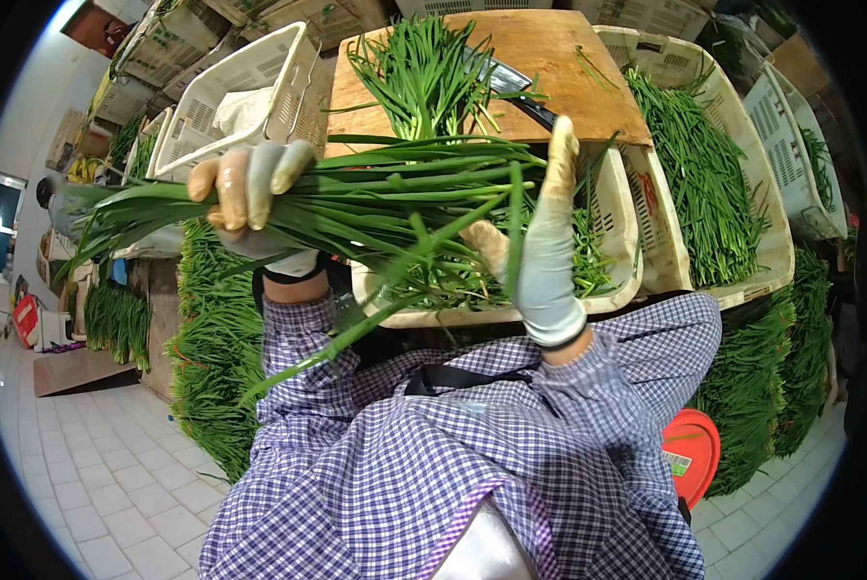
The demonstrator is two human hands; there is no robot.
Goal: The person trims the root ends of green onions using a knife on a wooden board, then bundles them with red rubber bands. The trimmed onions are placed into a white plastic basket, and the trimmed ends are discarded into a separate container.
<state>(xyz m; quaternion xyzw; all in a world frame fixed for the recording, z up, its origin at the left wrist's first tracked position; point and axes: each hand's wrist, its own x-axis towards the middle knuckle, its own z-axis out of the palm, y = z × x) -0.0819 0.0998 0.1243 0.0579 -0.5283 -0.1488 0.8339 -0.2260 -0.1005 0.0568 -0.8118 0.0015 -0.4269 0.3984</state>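
My left hand, in a white glove with yellowed fingers, is closed around a bundle of long green garlic chives held sideways. My right hand, gloved too, is upright with its palm by the cut ends of the bundle, thumb and fingers apart. Loose leaves hang between the hands, some blurred. Beyond them, a wooden board carries a heap of chives and a cleaver with a black handle. Below the bundle is a pale plastic crate with loose chive pieces.
A crate full of chives stands at the right, and a white crate holding a white cloth at the upper left. Stacked chive bundles flank me on both sides. A red round lid or stool top is at lower right. Another person is far left.
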